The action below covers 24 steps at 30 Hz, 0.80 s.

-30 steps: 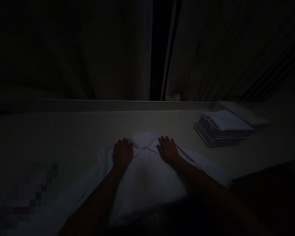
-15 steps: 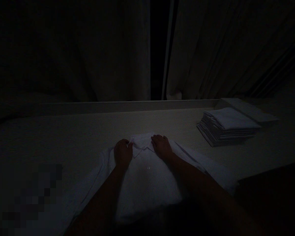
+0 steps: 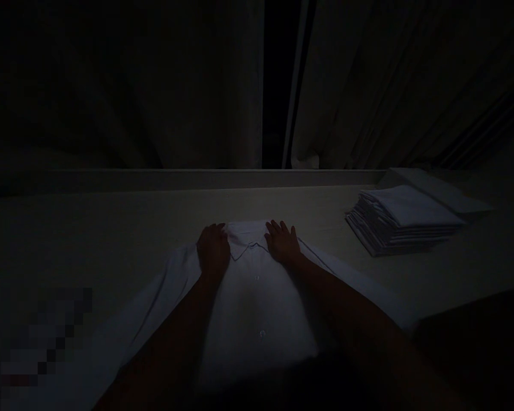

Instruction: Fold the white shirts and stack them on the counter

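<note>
A white buttoned shirt (image 3: 251,302) lies front side up on the pale table, its collar (image 3: 240,245) pointing away from me and its sleeves spread to both sides. My left hand (image 3: 213,248) rests on the shirt at the left side of the collar, its fingers close together and their tips partly hidden. On the right side of the collar, my right hand (image 3: 282,242) lies flat with its fingers apart. The lower end of the shirt is lost in the dark near my body.
To the right stands a stack of folded white cloths (image 3: 406,220), with a flat pale piece (image 3: 445,191) behind it. Dark curtains (image 3: 197,103) hang beyond the raised back edge of the table (image 3: 175,178). A blurred-out patch (image 3: 47,337) covers the lower left.
Both hands and the collar appear slightly farther up in view. My right hand's fingers have spread, and more of the shirt front with a second button shows.
</note>
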Tool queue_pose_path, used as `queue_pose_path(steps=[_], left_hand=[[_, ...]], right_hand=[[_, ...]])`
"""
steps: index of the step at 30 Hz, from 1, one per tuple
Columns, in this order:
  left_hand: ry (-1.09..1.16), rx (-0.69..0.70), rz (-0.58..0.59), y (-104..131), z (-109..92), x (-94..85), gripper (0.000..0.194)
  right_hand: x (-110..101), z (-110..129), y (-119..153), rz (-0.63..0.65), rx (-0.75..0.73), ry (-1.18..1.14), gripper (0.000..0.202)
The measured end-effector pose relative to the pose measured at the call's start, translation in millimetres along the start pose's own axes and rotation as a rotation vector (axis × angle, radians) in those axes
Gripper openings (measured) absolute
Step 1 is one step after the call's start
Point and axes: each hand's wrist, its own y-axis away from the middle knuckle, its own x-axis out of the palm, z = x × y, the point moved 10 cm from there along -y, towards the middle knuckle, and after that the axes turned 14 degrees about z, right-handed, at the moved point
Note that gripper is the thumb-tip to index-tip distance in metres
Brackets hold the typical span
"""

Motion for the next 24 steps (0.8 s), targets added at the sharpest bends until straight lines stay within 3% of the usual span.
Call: queue_pose_path(steps=[2, 6, 11, 13, 18, 24], left_hand=[[0.009, 0.065, 0.012, -3.0, -8.3, 1.9, 0.034], [-0.048, 0.128, 0.158, -6.3, -19.3, 23.9, 0.034], [-0.174, 0.076, 0.24, -8.2, -17.6, 41.2, 0.044], [-0.187, 0.067, 0.249, -8.0, -18.7, 39.5, 0.048], [-0.2, 0.072, 0.109, -0.3, -29.8, 9.6, 0.046], [-0.259, 0.129, 0.238, 4.9, -41.2, 21.5, 0.04]], right_hand=[[-6.6, 0.2, -1.7, -0.04, 0.001, 0.008, 0.049], [-24.1, 4.4, 1.0, -0.146, -0.012, 0.044, 0.04], [-19.4, 4.3, -4.0, -0.086, -0.017, 0.067, 0.032], [-19.4, 4.3, -5.0, -0.108, -0.02, 0.071, 0.033], [-22.0, 5.3, -4.3, -0.147, -0.02, 0.059, 0.03], [-33.3, 8.8, 7.1, -0.235, -0.105, 0.005, 0.038]])
